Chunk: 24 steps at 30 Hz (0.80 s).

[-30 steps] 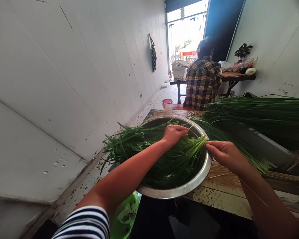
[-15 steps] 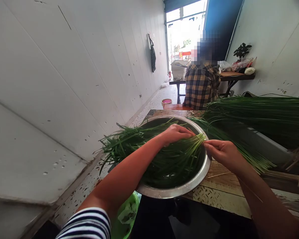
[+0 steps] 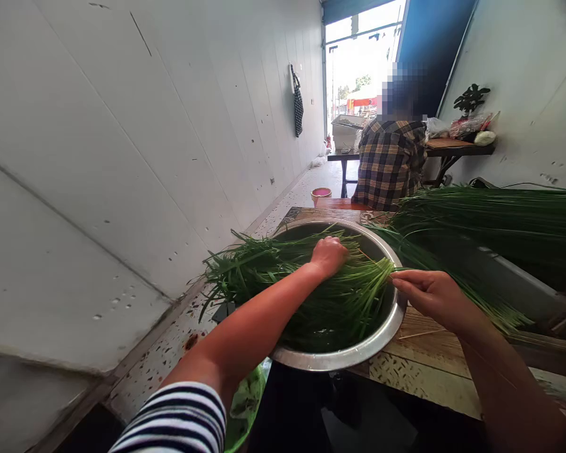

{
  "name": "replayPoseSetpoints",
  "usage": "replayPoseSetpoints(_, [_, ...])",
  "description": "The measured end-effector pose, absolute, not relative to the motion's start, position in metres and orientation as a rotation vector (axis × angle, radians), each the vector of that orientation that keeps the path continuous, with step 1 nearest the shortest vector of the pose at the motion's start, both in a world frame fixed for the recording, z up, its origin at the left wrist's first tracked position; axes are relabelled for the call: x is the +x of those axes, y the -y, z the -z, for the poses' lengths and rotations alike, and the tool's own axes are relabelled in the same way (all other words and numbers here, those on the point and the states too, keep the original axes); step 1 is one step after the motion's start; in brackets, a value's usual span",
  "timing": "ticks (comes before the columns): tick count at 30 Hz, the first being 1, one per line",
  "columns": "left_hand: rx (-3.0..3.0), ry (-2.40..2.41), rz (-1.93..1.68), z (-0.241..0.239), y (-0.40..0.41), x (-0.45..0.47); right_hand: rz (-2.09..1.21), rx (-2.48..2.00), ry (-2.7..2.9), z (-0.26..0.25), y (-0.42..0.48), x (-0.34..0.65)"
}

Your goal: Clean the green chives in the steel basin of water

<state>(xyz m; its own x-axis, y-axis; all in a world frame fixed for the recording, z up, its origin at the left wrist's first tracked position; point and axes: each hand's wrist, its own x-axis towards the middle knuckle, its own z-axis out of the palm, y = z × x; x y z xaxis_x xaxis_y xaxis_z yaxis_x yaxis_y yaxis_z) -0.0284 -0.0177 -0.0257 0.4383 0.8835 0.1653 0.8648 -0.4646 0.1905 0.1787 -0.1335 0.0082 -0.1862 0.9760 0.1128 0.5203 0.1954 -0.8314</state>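
A wide steel bowl point(image 3: 399, 314) holds a heap of long garlic chives point(image 3: 245, 267), the leafy tips hanging over its left rim. My left hand point(image 3: 330, 256) is closed, its fingers curled down among the chives in the upper part of the bowl; the fingertips are hidden. At the right rim, my right hand point(image 3: 429, 294) is closed in a pinch at the pale stem ends, with a thin green chive stalk seemingly between thumb and forefinger. The stems fan out toward that hand.
A big pile of chives point(image 3: 500, 207) lies right of the bowl, by a grey tray edge point(image 3: 514, 267). The bowl stands on a wood-patterned tabletop point(image 3: 429, 358). Below is a green bag-lined bin point(image 3: 245, 409). A person in a plaid shirt point(image 3: 389, 160) sits ahead, back turned.
My left hand has moved left, away from the stem ends, and its fingers have curled into the chives. My right hand stays pinched at the rim. The view has shifted slightly.
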Motion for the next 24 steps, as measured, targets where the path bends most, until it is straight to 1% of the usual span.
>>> replayPoseSetpoints(2, [2.608,-1.599,-0.317,0.024,0.021,-0.025,-0.879,-1.403,1.804,-0.009,0.134,0.178])
replayPoseSetpoints(5, [2.539,-1.589,-0.359,0.021,0.023,-0.024,-0.901,-1.393,1.785,-0.009,0.132,0.179])
replayPoseSetpoints(12, [2.148,-1.532,-0.736,0.014,0.021,-0.025,-0.924,-1.443,1.711,-0.001,0.127,0.181])
replayPoseSetpoints(16, [2.035,-1.475,-0.871,0.016,0.019,-0.024,-0.952,-1.466,1.681,0.001,0.125,0.181])
replayPoseSetpoints(24, [1.943,-1.354,-0.879,0.018,0.021,-0.024,-0.927,-1.423,1.706,-0.001,0.126,0.181])
